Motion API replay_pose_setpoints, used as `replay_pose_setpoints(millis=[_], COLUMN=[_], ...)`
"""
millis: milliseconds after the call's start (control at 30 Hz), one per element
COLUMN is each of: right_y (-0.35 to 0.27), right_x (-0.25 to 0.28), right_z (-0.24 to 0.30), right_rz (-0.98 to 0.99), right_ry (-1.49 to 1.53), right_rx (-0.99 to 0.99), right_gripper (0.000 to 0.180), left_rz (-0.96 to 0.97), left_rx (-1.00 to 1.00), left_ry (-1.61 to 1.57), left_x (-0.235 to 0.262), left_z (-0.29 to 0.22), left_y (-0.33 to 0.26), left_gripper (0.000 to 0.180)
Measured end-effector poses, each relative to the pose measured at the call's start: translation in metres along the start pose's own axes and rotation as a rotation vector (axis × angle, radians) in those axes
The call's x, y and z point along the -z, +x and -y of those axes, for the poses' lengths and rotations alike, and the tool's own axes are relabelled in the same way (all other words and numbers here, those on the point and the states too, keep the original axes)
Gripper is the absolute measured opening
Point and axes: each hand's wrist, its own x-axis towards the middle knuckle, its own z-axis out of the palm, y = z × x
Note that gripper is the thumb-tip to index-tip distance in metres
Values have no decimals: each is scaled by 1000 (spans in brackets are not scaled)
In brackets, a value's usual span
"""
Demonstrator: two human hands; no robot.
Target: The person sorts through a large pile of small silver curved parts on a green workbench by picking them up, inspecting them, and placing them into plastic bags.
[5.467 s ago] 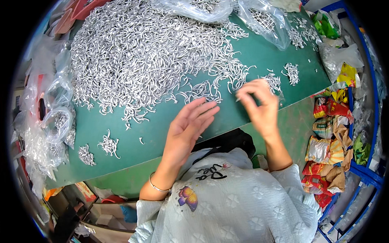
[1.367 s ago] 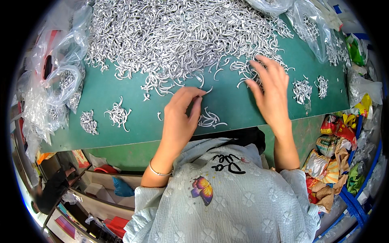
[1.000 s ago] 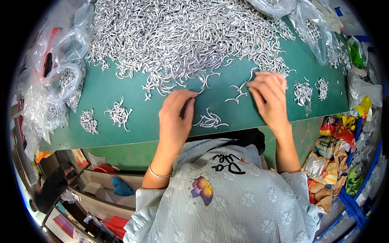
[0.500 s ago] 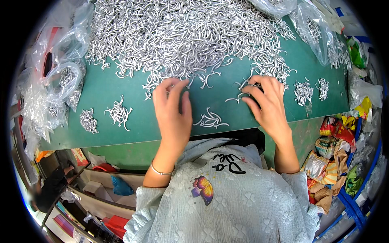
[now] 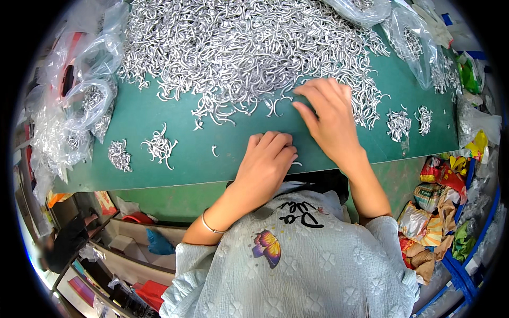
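A broad heap of small curved silver metal pieces covers the far half of the green table. My left hand is closed near the front edge, fingers curled down over a small group of these pieces. One curved piece pokes out beside its fingers; the rest beneath is hidden. Above the heap's near edge, my right hand is open, thumb and forefinger apart, with nothing visible between them. A few loose curved pieces lie left of its fingertips. A single short piece lies left of my left hand.
Two small piles lie at the left, two more at the right. Clear plastic bags crowd the left edge; another bag stands far right. Colourful packages sit below the table at right.
My left hand has moved from the heap's edge toward me and right, curling over the small group there. My right hand has moved up and left toward the heap. The single short piece now shows.
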Motion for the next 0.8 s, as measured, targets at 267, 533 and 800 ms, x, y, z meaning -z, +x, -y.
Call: replay_pose_setpoints(millis=[267, 533, 800], right_y=[-14, -28, -2], right_x=[17, 18, -2], right_z=[-9, 34, 52], right_rz=[-49, 119, 345], right_ry=[-66, 419, 794], right_rx=[-32, -146, -292], right_gripper=[11, 12, 29], left_rz=[-250, -302, -600], left_rx=[117, 186, 248], left_ry=[-32, -152, -34], left_x=[3, 9, 31], left_z=[4, -2, 19], left_y=[-12, -18, -38], left_gripper=[20, 32, 25])
